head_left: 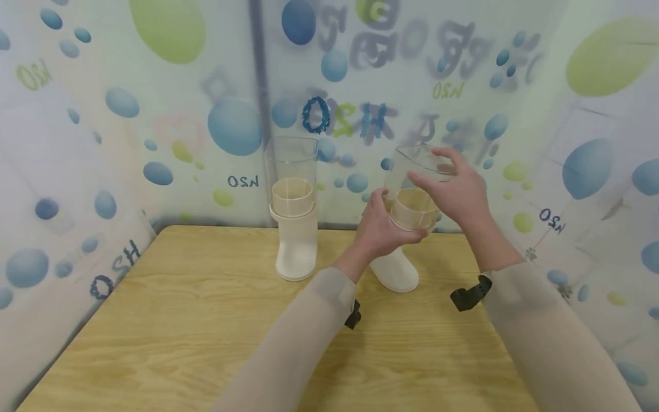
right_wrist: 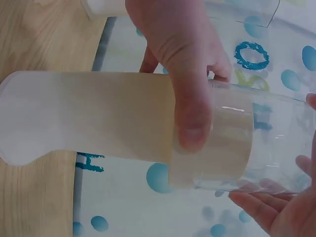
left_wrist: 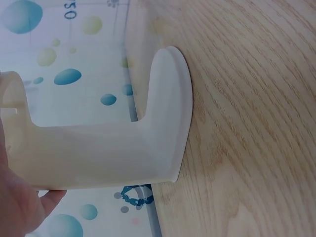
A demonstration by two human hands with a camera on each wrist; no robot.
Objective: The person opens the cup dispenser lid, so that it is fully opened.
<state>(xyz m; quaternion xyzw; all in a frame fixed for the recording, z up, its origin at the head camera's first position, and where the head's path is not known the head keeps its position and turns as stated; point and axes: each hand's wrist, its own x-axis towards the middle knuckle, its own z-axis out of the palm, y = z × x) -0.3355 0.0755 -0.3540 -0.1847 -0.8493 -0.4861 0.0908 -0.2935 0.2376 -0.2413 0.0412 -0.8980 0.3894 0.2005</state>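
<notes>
A white stand (head_left: pixel 395 272) with a rounded foot is on the wooden table, a clear plastic cylinder (head_left: pixel 404 169) set in its ring collar. My left hand (head_left: pixel 380 228) grips the collar, its thumb pressed across the front in the right wrist view, where the white ring (right_wrist: pixel 232 140) shows through the clear wall. Around the upper part of the cylinder, my right hand (head_left: pixel 460 191) curls its thumb and fingers near the rim. The left wrist view shows the stand's bent post (left_wrist: pixel 98 153) and part of the left hand (left_wrist: pixel 19 205).
A matching white stand (head_left: pixel 297 246) with its own clear cylinder (head_left: pixel 292 157) stands upright to the left. Behind the wooden table (head_left: pixel 206 320) hangs a pale backdrop (head_left: pixel 206 114) printed with blue and green ovals and letters; similar walls flank both sides.
</notes>
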